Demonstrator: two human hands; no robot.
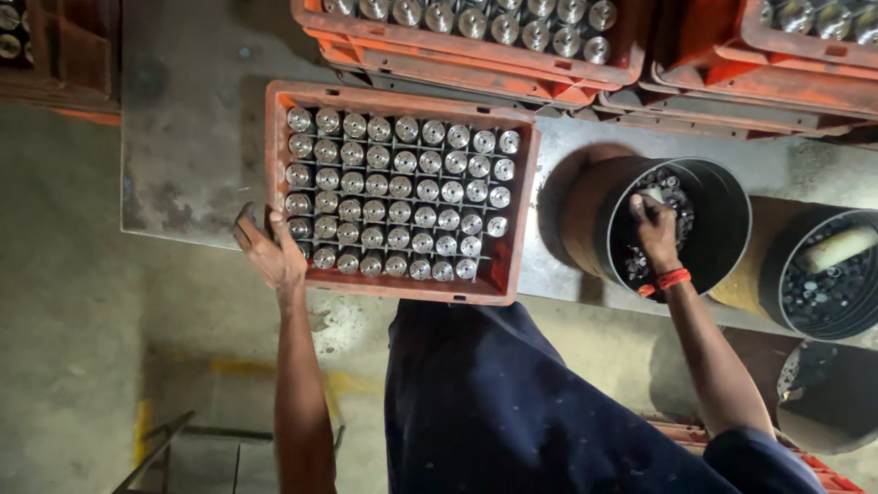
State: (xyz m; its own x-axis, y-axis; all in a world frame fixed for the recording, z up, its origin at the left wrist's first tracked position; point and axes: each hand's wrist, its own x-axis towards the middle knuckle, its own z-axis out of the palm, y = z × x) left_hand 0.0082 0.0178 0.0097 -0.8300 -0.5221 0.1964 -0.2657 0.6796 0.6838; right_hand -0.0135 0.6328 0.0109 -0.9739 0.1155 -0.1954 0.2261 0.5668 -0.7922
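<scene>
The orange crate at frame centre is nearly filled with round metal parts. Its lower-left corner is gripped by the left hand; the right hand, closed around loose pieces, is dipped into the black bucket centre-right.

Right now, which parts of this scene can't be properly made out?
- Right hand: fingertips buried in the black round bucket; grip hidden.
- Small dark parts in the bucket: too small to identify.
- Orange plastic crates along the top: cut off by the frame.
- Left hand: palm hidden at the orange compartmented crate.
</scene>
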